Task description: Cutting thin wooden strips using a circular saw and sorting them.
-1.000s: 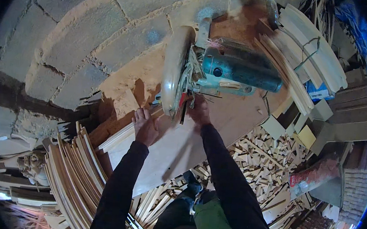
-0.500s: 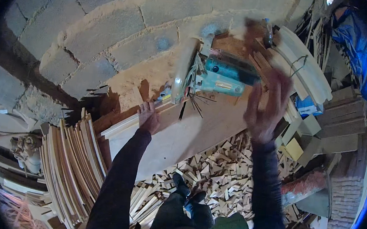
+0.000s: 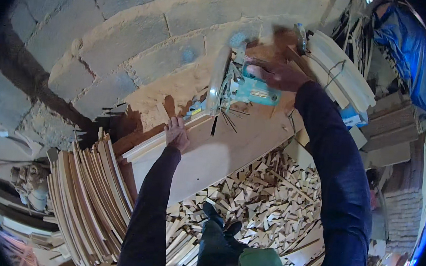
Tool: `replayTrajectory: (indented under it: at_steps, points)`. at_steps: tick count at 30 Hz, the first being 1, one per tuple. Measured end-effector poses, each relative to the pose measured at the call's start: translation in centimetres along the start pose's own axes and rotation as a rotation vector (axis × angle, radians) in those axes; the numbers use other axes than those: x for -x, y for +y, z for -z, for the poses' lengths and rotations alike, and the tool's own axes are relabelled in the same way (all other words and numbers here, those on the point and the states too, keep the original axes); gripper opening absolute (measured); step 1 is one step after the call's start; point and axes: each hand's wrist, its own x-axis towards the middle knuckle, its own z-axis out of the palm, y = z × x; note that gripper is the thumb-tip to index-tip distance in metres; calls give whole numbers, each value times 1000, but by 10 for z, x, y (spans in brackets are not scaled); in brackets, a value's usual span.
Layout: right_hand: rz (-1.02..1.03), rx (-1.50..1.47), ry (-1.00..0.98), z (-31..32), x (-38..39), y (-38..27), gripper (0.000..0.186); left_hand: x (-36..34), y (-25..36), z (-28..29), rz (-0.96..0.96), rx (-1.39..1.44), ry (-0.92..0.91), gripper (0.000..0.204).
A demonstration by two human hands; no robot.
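Note:
A teal miter saw [image 3: 257, 93] with a rounded blade guard [image 3: 218, 80] stands at the back of a pale wooden board [image 3: 211, 155]. Over the top of the saw's body, my right hand [image 3: 284, 77] is closed on its handle, the fingertips partly hidden. My left hand [image 3: 177, 136] presses on pale wooden strips [image 3: 144, 149] left of the guard, its fingers bent over their edge. The strips run toward the blade, which the guard hides. Several thin dark slivers [image 3: 228, 120] stick out below the guard.
Sawdust covers the ledge before the block wall [image 3: 141, 23]. Long thin wood strips [image 3: 91, 188] stand in a stack at the left. Many small offcuts [image 3: 253, 197] pile up around my feet. Thicker boards [image 3: 343, 68] lean at the right, near a blue tarp [image 3: 412, 54].
My right hand has moved left and away from me, from the air right of the saw onto its handle. My left hand stays on the strips.

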Motion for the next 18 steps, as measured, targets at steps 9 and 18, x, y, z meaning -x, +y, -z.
replayTrajectory:
  at_steps: [9,18]
  points:
    - [-48,402,170,-13,7,-4,59,-1,1,3,-25,33,21,65]
    - [46,295,303,-29,15,1,53,-1,4,11,-34,62,0,54]
